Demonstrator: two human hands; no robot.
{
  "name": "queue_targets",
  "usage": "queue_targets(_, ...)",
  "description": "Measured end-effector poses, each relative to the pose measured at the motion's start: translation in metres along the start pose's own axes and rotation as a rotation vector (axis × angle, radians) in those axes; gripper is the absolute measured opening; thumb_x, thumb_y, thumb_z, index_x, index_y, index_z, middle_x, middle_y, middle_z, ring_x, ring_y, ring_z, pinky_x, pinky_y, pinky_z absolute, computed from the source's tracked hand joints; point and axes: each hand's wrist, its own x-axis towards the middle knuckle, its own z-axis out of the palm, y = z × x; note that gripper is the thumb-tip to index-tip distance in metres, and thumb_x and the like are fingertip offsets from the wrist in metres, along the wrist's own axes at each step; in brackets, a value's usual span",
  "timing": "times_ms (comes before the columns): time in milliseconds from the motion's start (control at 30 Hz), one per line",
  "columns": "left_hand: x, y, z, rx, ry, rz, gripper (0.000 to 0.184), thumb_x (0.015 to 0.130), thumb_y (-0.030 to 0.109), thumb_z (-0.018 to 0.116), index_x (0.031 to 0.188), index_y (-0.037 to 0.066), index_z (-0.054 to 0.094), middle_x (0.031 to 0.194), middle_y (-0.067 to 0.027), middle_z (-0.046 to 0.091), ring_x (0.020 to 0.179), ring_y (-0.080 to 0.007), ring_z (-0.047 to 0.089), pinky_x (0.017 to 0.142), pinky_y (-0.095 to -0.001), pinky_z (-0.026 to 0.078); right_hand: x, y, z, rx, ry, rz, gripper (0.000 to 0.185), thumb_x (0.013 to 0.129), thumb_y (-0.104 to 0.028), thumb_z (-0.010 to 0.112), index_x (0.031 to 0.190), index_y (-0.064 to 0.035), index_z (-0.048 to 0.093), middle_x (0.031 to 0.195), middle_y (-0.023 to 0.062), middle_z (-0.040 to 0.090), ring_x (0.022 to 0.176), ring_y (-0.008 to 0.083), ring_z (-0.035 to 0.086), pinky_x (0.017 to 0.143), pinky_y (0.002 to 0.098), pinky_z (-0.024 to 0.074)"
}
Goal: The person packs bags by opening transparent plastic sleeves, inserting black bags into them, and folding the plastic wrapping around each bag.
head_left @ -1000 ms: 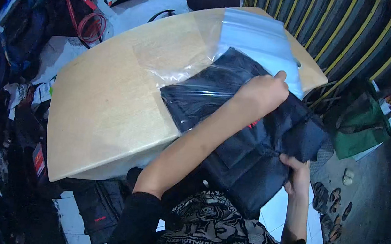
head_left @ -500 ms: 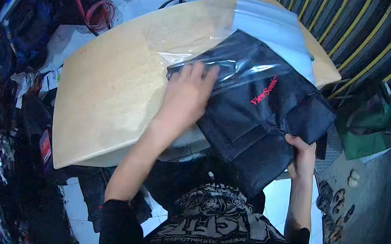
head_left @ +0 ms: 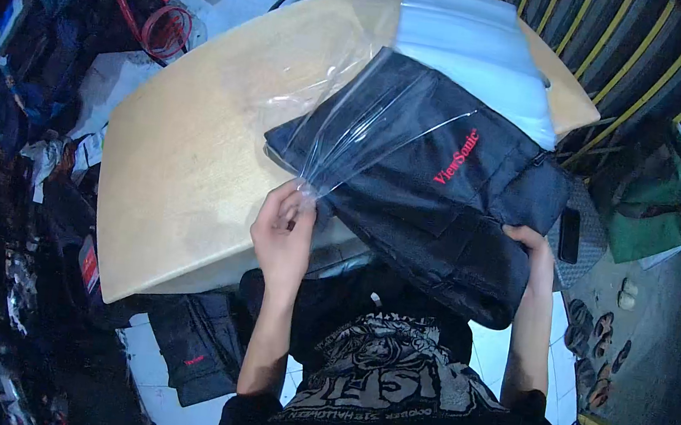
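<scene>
A black bag [head_left: 416, 154] with red ViewSonic lettering lies tilted over the table's near right edge. Clear plastic [head_left: 349, 141] covers its left part and spreads onto the wood. My left hand [head_left: 287, 214] pinches the plastic's gathered edge at the bag's lower left side, pulling it into tight folds. My right hand [head_left: 533, 249] grips the bag's right edge, thumb on top and the other fingers hidden beneath. A stack of whitish plastic sheets [head_left: 471, 46] lies behind the bag, partly under it.
The wooden table [head_left: 178, 150] has a curved far edge. Another black bag [head_left: 192, 347] is low at the left. At the right are a dark phone-like object [head_left: 569, 236], a green bag [head_left: 648, 203] and footwear [head_left: 602, 330] on the floor. A striped shutter [head_left: 607, 50] stands behind.
My left hand moved from over the lettering to the bag's left side, then closer to me, and now pinches the plastic. My right hand has kept its hold on the bag.
</scene>
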Motion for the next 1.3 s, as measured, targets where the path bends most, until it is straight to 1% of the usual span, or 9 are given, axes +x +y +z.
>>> queue_targets(100,-0.006,0.003,0.007,0.033,0.016,-0.031,0.034,0.085,-0.003,0.062,0.118,-0.003,0.056,0.093,-0.0097,0.067,0.079,-0.0113,0.063,0.071,-0.0243,0.050,-0.004,0.001,0.008,0.034,-0.013,-0.002,0.021,0.074,0.004,0.058,0.095,0.0069,0.061,0.086,0.0161,0.067,0.071,0.0248,0.067,0.067,0.0319,0.0570)
queue_targets(133,-0.009,0.002,0.007,0.477,0.020,0.161,0.040,0.080,-0.002,0.064,0.119,-0.004,0.055,0.085,-0.0137,0.066,0.071,-0.0153,0.064,0.066,-0.0277,0.052,-0.004,0.003,0.008,0.039,-0.020,-0.020,0.021,0.074,0.004,0.058,0.095,0.0068,0.061,0.086,0.0159,0.067,0.071,0.0249,0.067,0.067,0.0321,0.0570)
queue_targets(200,-0.017,0.008,0.012,0.650,0.000,0.480,0.048,0.076,0.000,0.065,0.122,-0.007,0.053,0.076,-0.0161,0.063,0.062,-0.0198,0.063,0.058,-0.0310,0.052,-0.005,0.008,0.012,0.050,-0.028,-0.045,0.021,0.075,0.004,0.058,0.095,0.0066,0.061,0.086,0.0155,0.067,0.072,0.0248,0.067,0.068,0.0327,0.0569)
queue_targets(400,-0.031,0.033,0.025,0.616,-0.025,0.282,0.062,0.077,0.000,0.063,0.135,-0.007,0.043,0.060,-0.0099,0.057,0.049,-0.0201,0.059,0.049,-0.0320,0.049,-0.019,0.021,0.036,-0.022,0.040,-0.153,0.016,0.076,0.002,0.059,0.092,0.0037,0.062,0.085,0.0138,0.067,0.072,0.0237,0.066,0.071,0.0329,0.0555)
queue_targets(533,-0.019,0.044,0.012,0.645,-0.003,0.426,0.054,0.082,-0.002,0.060,0.135,0.003,0.051,0.049,-0.0031,0.042,0.043,-0.0056,0.037,0.042,-0.0223,0.034,-0.027,0.025,0.046,-0.095,0.019,-0.239,0.029,0.076,0.004,0.060,0.105,0.0043,0.058,0.094,0.0144,0.065,0.080,0.0260,0.066,0.074,0.0362,0.0547)
queue_targets(700,0.004,0.091,0.030,0.853,-0.221,0.675,0.031,0.075,0.015,0.076,0.105,0.011,0.068,0.065,-0.0074,0.052,0.056,-0.0212,0.055,0.052,-0.0336,0.045,-0.046,0.043,0.055,-0.117,-0.045,-0.260,0.036,0.078,0.002,0.063,0.114,0.0027,0.057,0.100,0.0112,0.065,0.089,0.0249,0.064,0.082,0.0362,0.0513)
queue_targets(800,0.037,0.092,0.069,0.774,-0.401,0.890,0.048,0.075,0.020,0.076,0.118,0.007,0.059,0.084,-0.0090,0.057,0.072,-0.0268,0.062,0.063,-0.0359,0.052,-0.057,0.053,0.059,-0.103,-0.121,-0.245,0.042,0.080,0.001,0.063,0.121,0.0014,0.053,0.110,0.0095,0.062,0.100,0.0242,0.062,0.088,0.0359,0.0481)
queue_targets(1033,0.049,0.067,0.126,1.110,-0.537,1.118,0.032,0.078,0.011,0.057,0.106,-0.003,0.055,0.082,-0.0071,0.058,0.070,-0.0201,0.067,0.051,-0.0302,0.055,-0.059,0.061,0.058,-0.126,-0.181,-0.219,0.046,0.084,0.000,0.062,0.127,0.0008,0.047,0.119,0.0115,0.058,0.107,0.0243,0.059,0.091,0.0372,0.0480)
queue_targets(1300,0.039,0.094,0.125,1.000,-0.565,1.265,0.028,0.073,0.011,0.060,0.096,-0.005,0.058,0.077,-0.0085,0.057,0.058,-0.0183,0.066,0.048,-0.0280,0.054,-0.022,0.051,0.105,-0.166,-0.379,-0.125,0.031,0.093,-0.005,0.052,0.124,-0.0025,0.048,0.117,0.0093,0.059,0.105,0.0215,0.060,0.088,0.0380,0.0516)
